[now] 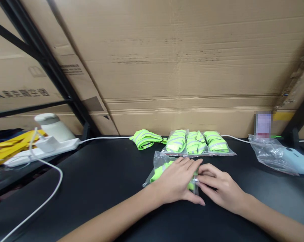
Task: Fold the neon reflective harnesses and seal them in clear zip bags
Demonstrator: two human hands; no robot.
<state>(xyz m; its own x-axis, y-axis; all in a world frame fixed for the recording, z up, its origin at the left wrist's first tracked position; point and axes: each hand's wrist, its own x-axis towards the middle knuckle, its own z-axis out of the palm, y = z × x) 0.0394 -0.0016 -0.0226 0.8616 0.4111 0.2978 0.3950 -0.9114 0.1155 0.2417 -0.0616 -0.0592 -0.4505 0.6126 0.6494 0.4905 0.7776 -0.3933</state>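
Observation:
A clear plastic bag with a folded neon-green reflective strap bundle inside lies on the black table. My left hand rests flat across the bag, fingers stretched and thumb spread, covering much of it. At the bag's right edge, my right hand pinches the plastic between thumb and fingers. Just behind are three bagged green bundles in a row, with grey reflective stripes. To their left sits a loose rolled green bundle without a bag.
Cardboard stands behind the table. At left are a power strip with a white cable, a white bottle and yellow items. On the right lie a crumpled clear bag and a light-blue object.

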